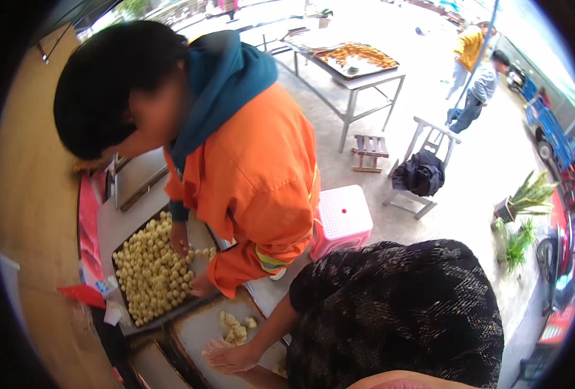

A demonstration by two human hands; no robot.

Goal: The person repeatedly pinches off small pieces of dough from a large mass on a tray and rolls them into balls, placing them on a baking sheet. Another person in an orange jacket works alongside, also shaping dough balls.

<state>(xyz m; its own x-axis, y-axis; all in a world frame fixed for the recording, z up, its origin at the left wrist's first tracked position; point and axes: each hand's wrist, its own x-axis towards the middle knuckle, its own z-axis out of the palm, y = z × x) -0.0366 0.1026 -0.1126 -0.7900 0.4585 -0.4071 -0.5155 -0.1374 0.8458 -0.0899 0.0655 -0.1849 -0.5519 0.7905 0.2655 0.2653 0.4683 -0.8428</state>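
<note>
My right hand (236,359) lies over my left hand (216,345), palms together above a pale work tray (197,328) with browned edges. Anything between the palms is hidden. Just beyond my fingers are torn lumps of pale yellow dough (235,331). A dark-rimmed baking tray (201,297) full of small round dough balls (154,267) sits farther along the work surface. A co-worker in an orange jacket (263,194) bends over it, one hand (179,238) among the balls and the other hand (202,285) at its near edge.
A pink-and-white plastic stool (345,209) stands behind the co-worker. Farther off are a low wooden stool (369,151), a chair holding dark cloth (419,174) and a metal table (353,83) bearing a tray of golden-brown pieces (365,54). Two people (477,78) are in the background.
</note>
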